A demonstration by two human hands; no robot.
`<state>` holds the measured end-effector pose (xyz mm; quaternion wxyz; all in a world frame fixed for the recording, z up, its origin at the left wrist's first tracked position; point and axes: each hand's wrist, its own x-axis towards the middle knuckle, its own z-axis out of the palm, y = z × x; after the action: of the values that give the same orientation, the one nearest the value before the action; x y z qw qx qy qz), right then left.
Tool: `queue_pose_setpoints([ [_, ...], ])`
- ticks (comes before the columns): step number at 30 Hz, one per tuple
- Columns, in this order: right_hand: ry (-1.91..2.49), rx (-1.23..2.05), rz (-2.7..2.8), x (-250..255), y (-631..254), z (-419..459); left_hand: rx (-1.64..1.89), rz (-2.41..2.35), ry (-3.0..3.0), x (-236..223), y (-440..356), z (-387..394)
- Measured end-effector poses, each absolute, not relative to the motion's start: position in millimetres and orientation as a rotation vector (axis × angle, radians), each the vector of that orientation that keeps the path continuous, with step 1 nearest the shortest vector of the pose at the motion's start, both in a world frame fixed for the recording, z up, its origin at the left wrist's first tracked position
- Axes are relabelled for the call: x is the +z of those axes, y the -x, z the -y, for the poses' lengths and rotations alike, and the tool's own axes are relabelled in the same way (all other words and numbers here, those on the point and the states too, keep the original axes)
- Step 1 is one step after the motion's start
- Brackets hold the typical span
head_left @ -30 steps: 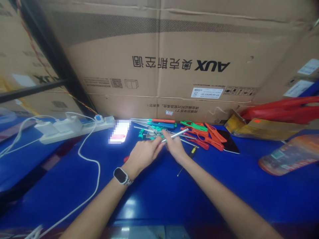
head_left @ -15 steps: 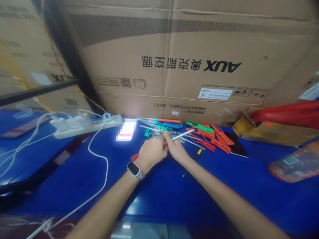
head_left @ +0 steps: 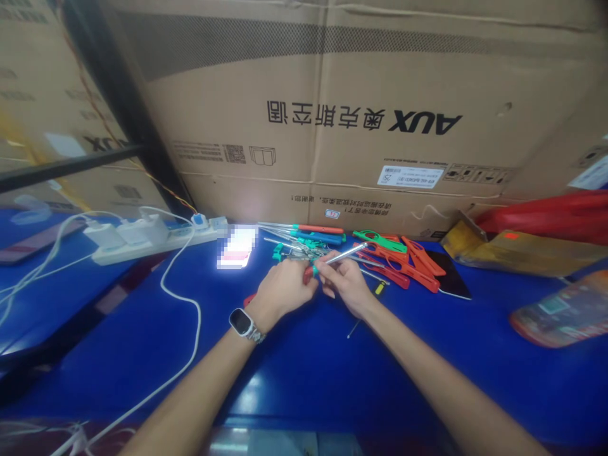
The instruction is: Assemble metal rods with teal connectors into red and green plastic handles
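Note:
My left hand (head_left: 287, 285), with a watch at its wrist, is closed around the red handle of a metal-tubed tool (head_left: 349, 252). A green collar joins handle and tube, and the tube points up to the right. My right hand (head_left: 346, 282) pinches the tool beside the collar. A red end shows behind the left wrist. Just beyond the hands lie loose metal and green parts (head_left: 308, 247), partly hidden. Similar tools with a red handle (head_left: 323, 228) and a blue handle (head_left: 330, 239) lie behind. A small yellow-handled screwdriver (head_left: 379, 288) is partly covered by my right hand.
Orange and green looped plastic pieces (head_left: 420, 266) lie right, by a dark flat device (head_left: 453, 278). A bright phone (head_left: 240, 247), a power strip (head_left: 137, 244) and a white cable (head_left: 197, 316) are left. A bottle (head_left: 560, 310) lies at right; a large carton (head_left: 332, 76) stands behind.
My right hand has shifted right and turned, its fingers now visible at the green collar. My left hand has moved slightly left. The tool stays between both hands.

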<state>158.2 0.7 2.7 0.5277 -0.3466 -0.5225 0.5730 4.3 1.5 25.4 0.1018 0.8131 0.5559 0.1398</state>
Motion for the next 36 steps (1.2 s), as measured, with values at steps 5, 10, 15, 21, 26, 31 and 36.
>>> queue_pose_setpoints([
  [5,0.782,1.487,1.320,3,-162,-4,0.382,-1.630,-2.400,25,-4,0],
  [10,0.829,1.444,1.323,4,-159,-5,0.409,-1.667,-2.369,27,-8,2],
  [15,0.913,1.291,1.210,3,-160,-7,0.541,-1.636,-2.462,34,-11,4],
  [21,0.905,1.335,1.045,-2,-164,-11,0.440,-1.574,-2.587,27,0,-2],
  [26,0.936,1.383,1.031,-8,-160,-9,0.350,-1.558,-2.606,18,-2,-6],
  [31,1.022,1.439,1.010,-8,-158,-5,0.428,-1.506,-2.555,17,-6,-5],
  [36,1.086,1.399,0.942,-8,-164,-9,0.606,-1.349,-2.591,15,5,-8],
])
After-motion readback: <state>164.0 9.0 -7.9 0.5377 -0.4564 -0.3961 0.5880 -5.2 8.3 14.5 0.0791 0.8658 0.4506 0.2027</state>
